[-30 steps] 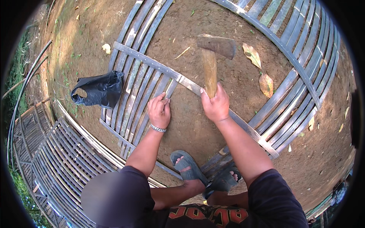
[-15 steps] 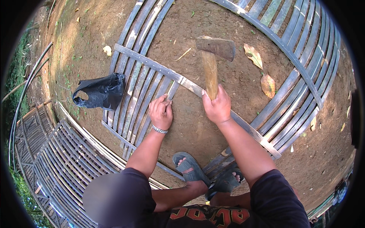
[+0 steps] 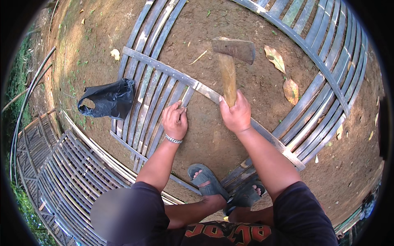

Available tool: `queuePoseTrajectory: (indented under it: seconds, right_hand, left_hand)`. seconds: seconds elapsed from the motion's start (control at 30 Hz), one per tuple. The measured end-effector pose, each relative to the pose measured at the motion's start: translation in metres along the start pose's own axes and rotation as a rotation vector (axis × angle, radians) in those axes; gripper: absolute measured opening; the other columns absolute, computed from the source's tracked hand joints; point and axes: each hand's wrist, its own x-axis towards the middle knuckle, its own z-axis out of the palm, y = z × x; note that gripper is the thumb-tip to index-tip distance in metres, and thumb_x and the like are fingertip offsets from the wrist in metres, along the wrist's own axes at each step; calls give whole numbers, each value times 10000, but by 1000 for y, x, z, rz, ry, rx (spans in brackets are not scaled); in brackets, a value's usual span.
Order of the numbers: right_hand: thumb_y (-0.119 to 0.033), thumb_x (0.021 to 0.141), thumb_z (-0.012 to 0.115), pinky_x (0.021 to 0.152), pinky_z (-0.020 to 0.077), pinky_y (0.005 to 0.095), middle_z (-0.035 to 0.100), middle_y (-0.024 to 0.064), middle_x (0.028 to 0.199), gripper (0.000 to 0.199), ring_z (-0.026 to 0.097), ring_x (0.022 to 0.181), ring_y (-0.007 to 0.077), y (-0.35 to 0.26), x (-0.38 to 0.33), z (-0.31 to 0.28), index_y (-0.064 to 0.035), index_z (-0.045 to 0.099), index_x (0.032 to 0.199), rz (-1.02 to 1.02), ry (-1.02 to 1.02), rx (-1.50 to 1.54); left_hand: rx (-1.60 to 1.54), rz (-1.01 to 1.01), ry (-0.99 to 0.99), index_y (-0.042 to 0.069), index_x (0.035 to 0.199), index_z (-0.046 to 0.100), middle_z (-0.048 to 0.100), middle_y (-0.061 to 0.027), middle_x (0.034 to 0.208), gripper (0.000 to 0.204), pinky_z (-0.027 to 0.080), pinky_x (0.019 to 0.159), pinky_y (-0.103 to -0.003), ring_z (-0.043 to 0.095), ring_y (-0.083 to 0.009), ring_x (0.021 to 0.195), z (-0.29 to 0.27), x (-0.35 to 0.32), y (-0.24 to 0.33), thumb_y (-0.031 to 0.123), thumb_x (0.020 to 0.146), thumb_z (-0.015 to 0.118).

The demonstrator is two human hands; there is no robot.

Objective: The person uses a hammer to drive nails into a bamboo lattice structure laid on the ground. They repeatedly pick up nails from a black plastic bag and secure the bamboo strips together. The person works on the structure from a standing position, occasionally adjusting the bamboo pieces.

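Observation:
My right hand [image 3: 237, 112] is wrapped round the wooden handle of a hatchet [image 3: 229, 74]. Its dark, worn head is at the far end, with the blade edge pointing right. My left hand [image 3: 175, 120], with a chain bracelet at the wrist, is closed with the fingertips drawn together; whatever they may pinch is too small to make out. Just beyond those fingers is the end of a bamboo slat [image 3: 187, 96], the rightmost in a row under a bamboo crossbar [image 3: 172, 73]. The crossbar runs slantwise across, passing beneath my right hand and forearm.
A black plastic bag [image 3: 108, 98] lies over the slats on the left. More bamboo slats [image 3: 316, 110] and a curved rail [image 3: 312, 55] extend on the right. Dry leaves [image 3: 291, 91] dot the dirt. A large slatted bamboo panel [image 3: 78, 176] stands lower left. My sandalled feet [image 3: 207, 180] are close below.
The whole view shifts very slightly. My right hand keeps the hatchet raised in nearly the same place, and my left hand stays by the slat end.

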Motion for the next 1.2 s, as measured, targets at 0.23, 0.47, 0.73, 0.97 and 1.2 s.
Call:
queuePoseTrajectory:
  seconds: [0.23, 0.47, 0.73, 0.97, 1.2]
  right_hand:
    - [-234, 914, 679, 765, 519, 541, 651, 226, 920, 261, 640, 878, 467, 0, -1, 1, -42, 588, 1066, -11, 16, -15]
    - [-243, 915, 673, 768, 515, 542, 649, 234, 925, 258, 638, 890, 472, -2, -2, -1, -37, 582, 1040, 10, -1, -27]
    - [-248, 908, 670, 788, 509, 546, 651, 241, 929, 265, 635, 912, 477, -7, -1, -3, -33, 577, 1032, 33, 23, 48]
    - [-251, 900, 690, 785, 513, 528, 659, 235, 918, 275, 645, 899, 469, -6, 0, -3, -33, 587, 1034, 10, 71, 55]
    - [-258, 895, 721, 749, 521, 501, 666, 229, 888, 277, 659, 870, 460, 1, 0, 1, -40, 596, 1012, 0, 96, 39]
  left_hand:
    - [-24, 7, 5, 33, 899, 653, 729, -173, 1076, 188, 556, 825, -428, 695, -345, 951, -1, 1, -1, -74, 779, 752]
    - [-10, -18, 12, 51, 912, 639, 728, -146, 1099, 205, 537, 860, -431, 688, -337, 980, -1, -2, 1, -57, 782, 756]
    - [-12, 24, 36, 51, 902, 646, 726, -152, 1095, 183, 531, 854, -440, 685, -338, 980, 2, -1, -2, -45, 787, 751]
    - [-14, 16, 25, 26, 886, 657, 729, -177, 1092, 138, 548, 863, -446, 692, -364, 977, 2, -1, -1, -43, 804, 743]
    - [-11, 29, 29, 28, 875, 659, 736, -169, 1081, 127, 545, 870, -443, 694, -361, 984, 2, -1, -1, -39, 810, 745]
